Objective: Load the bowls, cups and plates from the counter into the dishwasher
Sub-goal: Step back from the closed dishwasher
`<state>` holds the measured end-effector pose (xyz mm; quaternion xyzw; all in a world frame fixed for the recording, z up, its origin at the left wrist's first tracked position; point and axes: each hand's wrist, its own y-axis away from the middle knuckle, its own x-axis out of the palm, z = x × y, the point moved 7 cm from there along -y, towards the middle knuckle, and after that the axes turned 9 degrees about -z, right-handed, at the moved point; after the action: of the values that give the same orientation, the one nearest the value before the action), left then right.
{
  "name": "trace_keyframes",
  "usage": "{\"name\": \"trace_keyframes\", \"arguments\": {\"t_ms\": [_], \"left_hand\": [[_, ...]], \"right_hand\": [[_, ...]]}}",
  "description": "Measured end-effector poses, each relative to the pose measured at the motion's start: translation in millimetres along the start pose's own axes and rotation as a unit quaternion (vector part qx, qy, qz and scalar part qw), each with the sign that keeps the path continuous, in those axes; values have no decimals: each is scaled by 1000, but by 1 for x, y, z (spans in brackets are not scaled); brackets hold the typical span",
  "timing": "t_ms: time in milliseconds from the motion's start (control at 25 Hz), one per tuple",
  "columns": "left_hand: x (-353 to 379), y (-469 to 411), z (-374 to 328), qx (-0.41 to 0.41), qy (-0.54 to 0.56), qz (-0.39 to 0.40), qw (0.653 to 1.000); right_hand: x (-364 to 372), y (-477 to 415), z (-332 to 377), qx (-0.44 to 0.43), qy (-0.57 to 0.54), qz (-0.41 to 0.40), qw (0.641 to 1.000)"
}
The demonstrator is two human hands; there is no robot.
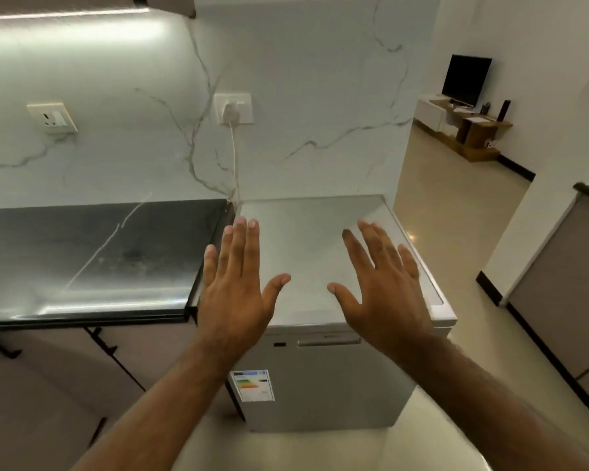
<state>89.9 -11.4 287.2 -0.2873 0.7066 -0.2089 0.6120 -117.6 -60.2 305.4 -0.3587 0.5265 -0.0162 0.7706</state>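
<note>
floor: bare pale tile in front of the machine, plenty of standing room near, more open floor running off to the far right.
dishwasher (320, 379): door shut, so I'd say we're at step 1, nothing loaded yet. Handle slot (329, 342) sits just under the top edge at the front.
left hand (237, 287): spread flat, fingers apart, gripping nothing, over the left front of the steel top.
right hand (381, 290): same deal, splayed and empty, over the right front of the top.
next move: my guess, a hand drops to that handle and pulls the door down toward the near side, so step back first.
counter (82, 260): dark, glossy, butts right up against the machine's left side. No bowls, cups or plates showing on this stretch, so they must be out of view.
edges: counter's front lip and the machine's right corner are the 2 to mind.
wall: plug and cord (233, 154) drop behind the gap, far side.
</note>
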Motion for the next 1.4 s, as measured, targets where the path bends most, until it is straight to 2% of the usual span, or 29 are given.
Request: {"name": "trace_keyframes", "arguments": {"t_ms": [360, 520, 680, 840, 1160, 1400], "left_hand": [[191, 116, 49, 11, -62, 63, 996], [231, 135, 70, 16, -57, -18, 998], [240, 134, 68, 29, -47, -119, 991], [244, 137, 71, 35, -74, -165, 983], [245, 138, 70, 37, -94, -166, 981], [249, 138, 71, 42, -100, -176, 978]], "right_hand": [[196, 86, -52, -19, 20, 63, 998], [256, 101, -63, -38, 54, 9, 998], [276, 102, -67, -42, 92, -126, 987], [286, 104, -70, -41, 96, -188, 977], [284, 105, -72, -67, 67, -250, 963], [283, 105, -72, -66, 58, -252, 964]]}}
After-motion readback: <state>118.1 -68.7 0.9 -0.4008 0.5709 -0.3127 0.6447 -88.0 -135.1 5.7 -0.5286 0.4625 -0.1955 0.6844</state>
